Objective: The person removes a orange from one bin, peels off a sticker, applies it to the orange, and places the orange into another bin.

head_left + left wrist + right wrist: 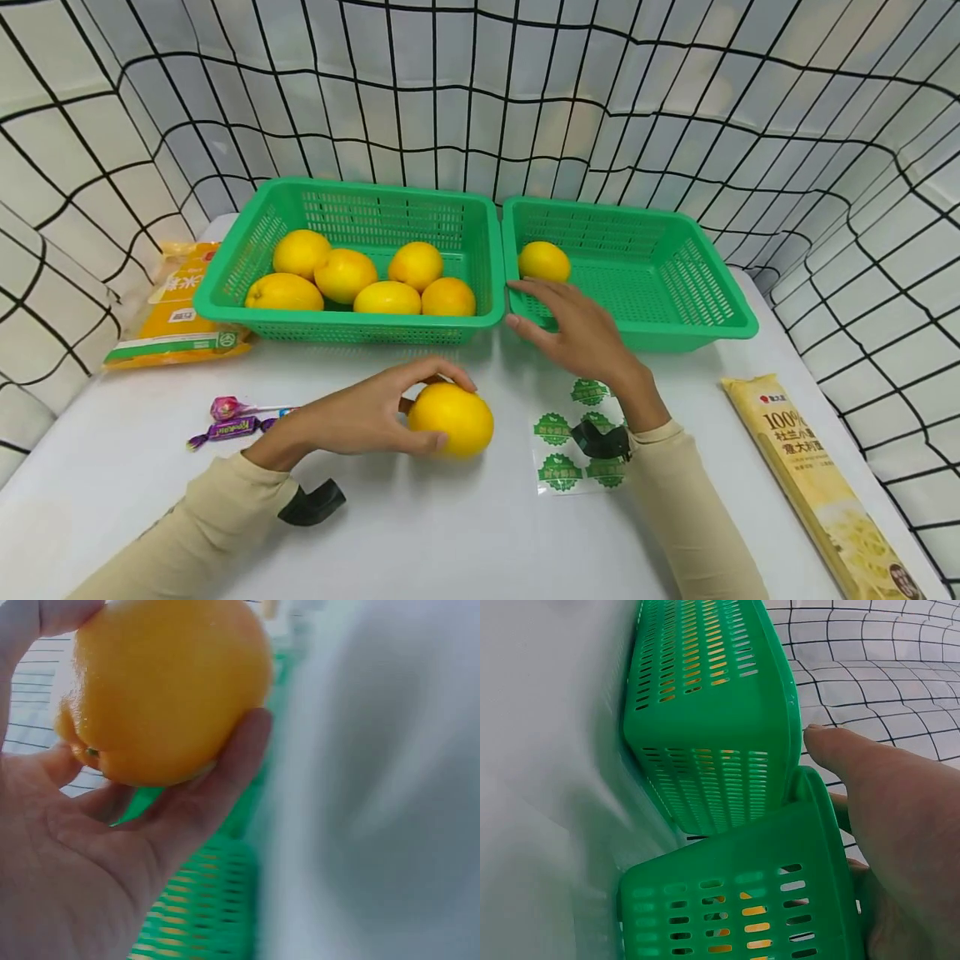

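Observation:
My left hand grips an orange just above the white table, thumb and fingers around its side. In the left wrist view the same orange shows a dimple near the palm. My right hand reaches over the near left corner of the right green basket, fingers extended. A single orange lies in that basket, just beyond these fingers. Several oranges lie in the left green basket. Beneath the right forearm lies a sheet of round green stickers, partly hidden.
At the far left stands an orange-and-yellow food bag. A lollipop and a purple-wrapped candy lie by the left wrist. A long yellow noodle packet lies at right. Black wire mesh surrounds the table's back and sides.

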`<state>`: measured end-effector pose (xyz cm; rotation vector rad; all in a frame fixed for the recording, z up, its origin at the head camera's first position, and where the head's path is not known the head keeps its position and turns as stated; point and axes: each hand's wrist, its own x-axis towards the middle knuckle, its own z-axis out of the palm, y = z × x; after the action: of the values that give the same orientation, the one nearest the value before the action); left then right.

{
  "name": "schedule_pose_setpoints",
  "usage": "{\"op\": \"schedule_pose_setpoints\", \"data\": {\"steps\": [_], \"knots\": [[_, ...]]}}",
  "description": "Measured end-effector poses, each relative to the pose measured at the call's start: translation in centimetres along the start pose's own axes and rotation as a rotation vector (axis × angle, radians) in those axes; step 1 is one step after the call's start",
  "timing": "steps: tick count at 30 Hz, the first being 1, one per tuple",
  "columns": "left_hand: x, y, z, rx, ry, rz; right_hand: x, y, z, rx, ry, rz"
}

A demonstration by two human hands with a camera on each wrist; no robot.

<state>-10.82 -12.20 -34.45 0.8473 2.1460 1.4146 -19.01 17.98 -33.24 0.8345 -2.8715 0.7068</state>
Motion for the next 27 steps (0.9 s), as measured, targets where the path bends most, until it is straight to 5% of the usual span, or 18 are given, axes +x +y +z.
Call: {"op": "schedule_pose_setpoints", "data": {"steps": [8, 17, 24, 27], "knots": [[1.3, -3.1, 1.5, -0.062, 0.111, -0.024, 0.1, 0.2, 0.0, 0.008, -0.008, -0.005], [1.1, -3.5, 0.4, 0.073, 0.151, -0.024, -0.1, -0.2, -0.9, 0.036, -0.006, 0.0], [1.0, -3.8, -0.1, 0.069, 0.181, -0.029, -2.0, -1.7, -4.1, 0.104, 0.149, -0.065], [1.3, -4.1, 0.4, 0.042, 0.185, 0.01, -3.6, -2.1, -4.7, 0.08, 0.114, -0.111]]}}
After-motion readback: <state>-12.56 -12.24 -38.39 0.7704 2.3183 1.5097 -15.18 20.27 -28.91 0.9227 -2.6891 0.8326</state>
